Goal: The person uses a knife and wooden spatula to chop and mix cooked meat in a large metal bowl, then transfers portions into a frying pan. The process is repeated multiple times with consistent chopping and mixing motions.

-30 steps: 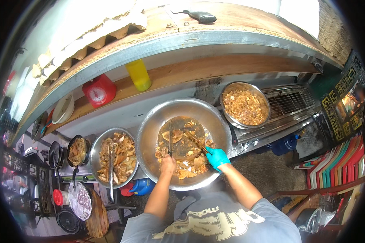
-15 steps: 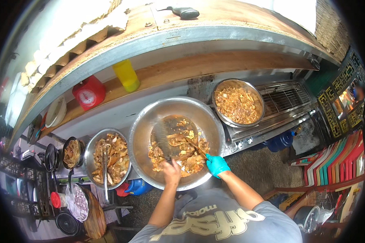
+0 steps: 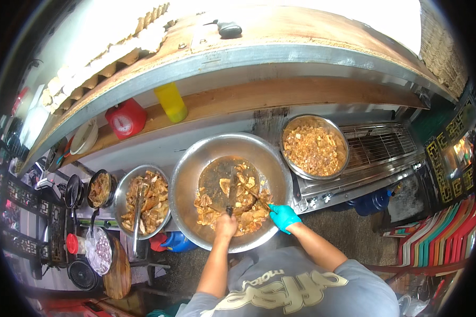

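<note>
We are at the big steel bowl [image 3: 230,190], which sits on the worktop [image 3: 143,153] right in front of us, between a smaller bowl of meat [image 3: 142,201] on the left and a full bowl of chopped pieces [image 3: 314,147] on the right. The cooked meat pieces [image 3: 238,203] lie heaped in the near half of the big bowl; its far half is bare and wet with sauce.

Our left hand [image 3: 226,224] is bare, its grip closed round a dark handle [image 3: 229,210] whose blade [image 3: 231,185] runs away from us across the bowl floor. Our right hand [image 3: 283,216] wears a teal glove and pinches a thin stick-like tool [image 3: 256,198] that reaches into the heap; what kind of tool it is we cannot tell.

To do this well, we judge that the gloved hand should pin one piece at a time while the blade works clear of the fingers, and the cut pieces should be pushed to the bare far side so nothing is done twice. The bowl is round-bottomed and may rock, so pressure should go straight down.

Tongs [image 3: 137,211] rest in the left bowl. A red scale [image 3: 126,119] and a yellow bottle [image 3: 171,102] stand on the shelf [image 3: 280,92] behind, well apart from our hands. A grill rack [image 3: 378,145] lies beyond the right bowl. Nothing crowds our hands, though both neighbouring bowls touch or nearly touch the big one.
</note>
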The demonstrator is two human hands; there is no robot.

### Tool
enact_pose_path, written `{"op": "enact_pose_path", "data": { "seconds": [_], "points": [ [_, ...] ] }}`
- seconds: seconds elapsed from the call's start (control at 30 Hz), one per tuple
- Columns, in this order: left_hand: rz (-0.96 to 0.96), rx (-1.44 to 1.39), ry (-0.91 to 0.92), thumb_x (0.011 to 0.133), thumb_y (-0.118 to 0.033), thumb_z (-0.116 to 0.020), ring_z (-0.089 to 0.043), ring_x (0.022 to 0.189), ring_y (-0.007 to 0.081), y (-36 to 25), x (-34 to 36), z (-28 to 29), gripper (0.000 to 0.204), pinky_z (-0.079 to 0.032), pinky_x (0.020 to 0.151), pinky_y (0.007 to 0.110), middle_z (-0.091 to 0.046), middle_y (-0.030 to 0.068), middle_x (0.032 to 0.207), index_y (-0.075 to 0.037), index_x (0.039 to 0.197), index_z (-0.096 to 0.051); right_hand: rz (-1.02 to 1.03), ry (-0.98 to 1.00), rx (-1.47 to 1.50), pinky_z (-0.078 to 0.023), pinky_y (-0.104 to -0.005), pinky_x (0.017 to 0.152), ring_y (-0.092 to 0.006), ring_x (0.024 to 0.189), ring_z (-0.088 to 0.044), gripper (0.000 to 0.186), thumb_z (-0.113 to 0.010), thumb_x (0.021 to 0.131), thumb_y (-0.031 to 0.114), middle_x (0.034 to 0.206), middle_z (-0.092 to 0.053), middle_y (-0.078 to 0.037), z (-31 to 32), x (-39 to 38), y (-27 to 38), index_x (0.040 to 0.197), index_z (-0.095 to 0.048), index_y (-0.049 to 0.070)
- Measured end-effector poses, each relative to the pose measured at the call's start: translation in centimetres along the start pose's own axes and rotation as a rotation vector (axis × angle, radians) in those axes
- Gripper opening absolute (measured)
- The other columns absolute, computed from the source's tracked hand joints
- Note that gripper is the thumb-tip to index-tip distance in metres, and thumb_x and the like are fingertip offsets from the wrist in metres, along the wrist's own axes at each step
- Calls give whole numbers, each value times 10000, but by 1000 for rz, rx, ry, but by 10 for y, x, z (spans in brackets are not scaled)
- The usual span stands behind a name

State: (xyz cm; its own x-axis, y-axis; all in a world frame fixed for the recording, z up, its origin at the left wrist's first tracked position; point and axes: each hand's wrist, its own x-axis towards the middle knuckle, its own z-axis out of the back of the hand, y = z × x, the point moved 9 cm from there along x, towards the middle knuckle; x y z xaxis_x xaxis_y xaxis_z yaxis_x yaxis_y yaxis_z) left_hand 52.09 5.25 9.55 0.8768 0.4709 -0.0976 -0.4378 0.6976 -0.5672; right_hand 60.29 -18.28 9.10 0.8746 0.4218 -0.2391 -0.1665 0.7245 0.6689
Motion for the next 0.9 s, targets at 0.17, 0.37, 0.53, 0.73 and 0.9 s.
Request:
{"op": "enact_pose_path", "data": {
  "seconds": [0.17,0.37,0.53,0.73,0.9],
  "points": [
    [197,-184,-2,930,-288,-582,-656,854,492,18,-4,-3,361,-525,794,533,-662,322,859,61,1020,-602,-71,-6,129,-531,-437,814,-405,921,-667,445,-539,898,245,1032,-662,-269,10,-7,-4,1308,-605,86],
    [38,-37,62,930,-299,-584,-650,870,498,6,0,1,352,-520,774,557,-653,337,933,41,1022,-598,-135,-20,127,-530,-422,837,-386,941,-674,449,-565,894,256,1061,-659,-264,21,-23,10,1320,-605,120],
    [168,-38,50,957,-292,-537,-656,862,490,40,8,27,355,-526,747,565,-664,322,868,59,928,-581,-12,-57,-40,-524,-484,793,-420,892,-657,458,-513,907,245,969,-671,-255,7,-22,36,1347,-573,129],
    [35,106,55,957,-289,-536,-665,836,487,57,27,32,408,-527,781,560,-666,325,852,87,1113,-530,10,7,-318,-505,-545,739,-425,814,-662,431,-449,896,143,879,-678,-244,-44,5,55,1294,-564,25],
    [-13,97,58,953,-298,-546,-662,813,494,57,32,33,369,-523,764,565,-666,322,840,66,1011,-568,23,-28,-360,-507,-551,714,-424,789,-664,380,-448,904,151,877,-681,-240,-50,-3,64,1235,-578,17]
  ]
}}
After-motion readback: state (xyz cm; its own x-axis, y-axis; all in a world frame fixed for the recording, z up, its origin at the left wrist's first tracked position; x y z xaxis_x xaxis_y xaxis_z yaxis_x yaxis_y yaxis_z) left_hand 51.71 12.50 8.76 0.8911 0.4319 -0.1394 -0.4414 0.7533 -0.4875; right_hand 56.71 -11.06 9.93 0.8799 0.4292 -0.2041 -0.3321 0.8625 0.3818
